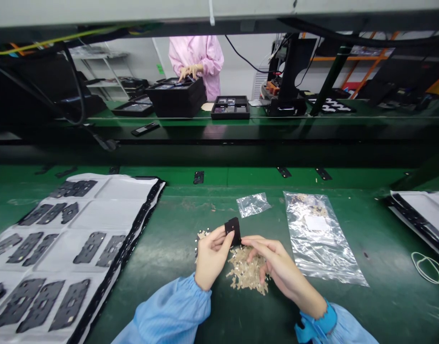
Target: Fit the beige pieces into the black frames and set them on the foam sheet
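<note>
My left hand (211,258) pinches a small black flat part (233,230) between thumb and fingers, held upright above the green table (176,248). My right hand (276,267) is beside it, fingers curled, fingertips touching the black part's lower edge. Whether it holds anything of its own is hidden. Under both hands lies a pile of small tan pieces (248,274). Both arms wear blue sleeves.
A white tray (126,191) with several black flat parts (90,247) lies at left. Two clear plastic bags (317,239) (253,204) lie to the right and behind. Another tray (420,210) is at far right. A person in pink (198,59) works at black trays across the conveyor.
</note>
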`<state>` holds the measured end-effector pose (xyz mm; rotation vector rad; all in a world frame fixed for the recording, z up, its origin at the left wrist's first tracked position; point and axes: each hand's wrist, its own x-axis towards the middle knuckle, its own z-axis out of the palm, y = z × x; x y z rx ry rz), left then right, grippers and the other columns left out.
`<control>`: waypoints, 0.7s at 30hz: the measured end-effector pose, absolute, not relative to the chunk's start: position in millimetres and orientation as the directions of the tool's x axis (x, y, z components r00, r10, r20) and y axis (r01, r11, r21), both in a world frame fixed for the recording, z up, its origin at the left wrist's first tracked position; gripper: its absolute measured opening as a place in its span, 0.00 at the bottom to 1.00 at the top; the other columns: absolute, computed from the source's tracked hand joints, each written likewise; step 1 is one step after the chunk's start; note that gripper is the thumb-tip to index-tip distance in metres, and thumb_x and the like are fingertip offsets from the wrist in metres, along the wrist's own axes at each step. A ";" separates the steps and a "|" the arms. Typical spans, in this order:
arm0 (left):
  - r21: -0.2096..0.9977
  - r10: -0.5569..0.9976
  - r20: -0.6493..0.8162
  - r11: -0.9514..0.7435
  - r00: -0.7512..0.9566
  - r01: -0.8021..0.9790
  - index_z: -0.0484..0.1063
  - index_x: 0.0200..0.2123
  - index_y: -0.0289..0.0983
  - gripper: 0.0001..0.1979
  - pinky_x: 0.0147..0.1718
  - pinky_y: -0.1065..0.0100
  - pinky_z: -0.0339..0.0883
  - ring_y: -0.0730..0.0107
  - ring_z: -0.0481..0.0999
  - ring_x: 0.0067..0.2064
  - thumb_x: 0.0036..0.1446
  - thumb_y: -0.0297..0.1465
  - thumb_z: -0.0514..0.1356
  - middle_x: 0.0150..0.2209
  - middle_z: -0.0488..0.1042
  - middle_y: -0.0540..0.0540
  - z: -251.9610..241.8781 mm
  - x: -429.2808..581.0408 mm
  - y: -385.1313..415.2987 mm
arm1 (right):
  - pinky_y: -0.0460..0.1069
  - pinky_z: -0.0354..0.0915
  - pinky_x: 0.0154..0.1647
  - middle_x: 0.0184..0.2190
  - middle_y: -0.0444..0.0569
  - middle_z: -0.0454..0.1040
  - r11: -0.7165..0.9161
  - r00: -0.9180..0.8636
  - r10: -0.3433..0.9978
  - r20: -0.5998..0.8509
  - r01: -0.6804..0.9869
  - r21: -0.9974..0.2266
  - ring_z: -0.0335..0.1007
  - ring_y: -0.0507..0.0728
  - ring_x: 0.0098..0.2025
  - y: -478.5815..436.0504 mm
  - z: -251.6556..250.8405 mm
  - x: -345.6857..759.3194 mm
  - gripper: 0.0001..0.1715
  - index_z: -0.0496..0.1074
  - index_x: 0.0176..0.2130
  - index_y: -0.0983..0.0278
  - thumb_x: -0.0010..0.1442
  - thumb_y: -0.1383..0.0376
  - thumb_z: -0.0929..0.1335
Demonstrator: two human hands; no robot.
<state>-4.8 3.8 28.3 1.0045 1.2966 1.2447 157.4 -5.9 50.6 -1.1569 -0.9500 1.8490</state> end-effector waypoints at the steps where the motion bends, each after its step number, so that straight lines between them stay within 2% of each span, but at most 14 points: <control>1: 0.990 0.985 -0.123 0.113 -0.120 -0.082 0.76 0.43 0.34 0.17 0.41 0.66 0.74 0.59 0.79 0.42 0.50 0.35 0.64 0.43 0.78 0.40 28.4 -4.8 3.6 | 0.40 0.65 0.11 0.46 0.52 0.68 -0.453 -0.321 0.869 -0.376 -0.211 -0.866 0.67 0.53 0.32 -5.9 50.4 157.8 0.16 0.78 0.41 0.62 0.57 0.56 0.68; 9: 0.988 0.985 -0.126 0.115 -0.113 -0.106 0.76 0.43 0.34 0.17 0.42 0.64 0.74 0.59 0.79 0.41 0.50 0.35 0.64 0.42 0.78 0.39 30.4 -5.3 4.5 | 0.39 0.63 0.10 0.43 0.53 0.68 -0.487 -0.333 0.859 -0.388 -0.305 -0.818 0.65 0.52 0.32 -3.4 51.6 158.5 0.13 0.78 0.39 0.65 0.56 0.60 0.69; 15: 0.983 0.986 -0.140 0.128 -0.087 -0.132 0.75 0.43 0.33 0.17 0.43 0.65 0.74 0.60 0.79 0.41 0.50 0.35 0.64 0.42 0.78 0.39 33.8 -7.0 3.7 | 0.38 0.61 0.10 0.30 0.51 0.71 -0.538 -0.339 0.835 -0.433 -0.337 -0.773 0.64 0.51 0.29 -2.6 50.3 160.5 0.14 0.77 0.39 0.68 0.56 0.60 0.69; 19: 0.981 0.984 -0.154 0.142 -0.088 -0.131 0.76 0.43 0.34 0.17 0.41 0.66 0.74 0.60 0.80 0.40 0.50 0.36 0.64 0.42 0.79 0.40 35.3 -7.6 2.9 | 0.38 0.60 0.10 0.33 0.53 0.72 -0.550 -0.349 0.828 -0.438 -0.355 -0.756 0.65 0.52 0.29 -2.5 47.8 162.0 0.14 0.77 0.38 0.68 0.56 0.60 0.69; 21: 0.980 0.983 -0.159 0.146 -0.087 -0.133 0.76 0.43 0.34 0.18 0.41 0.66 0.74 0.60 0.80 0.40 0.50 0.36 0.64 0.42 0.78 0.40 35.8 -7.5 2.9 | 0.38 0.60 0.10 0.31 0.52 0.72 -0.557 -0.356 0.824 -0.441 -0.368 -0.745 0.65 0.51 0.28 -2.5 47.3 162.4 0.14 0.77 0.39 0.67 0.56 0.60 0.69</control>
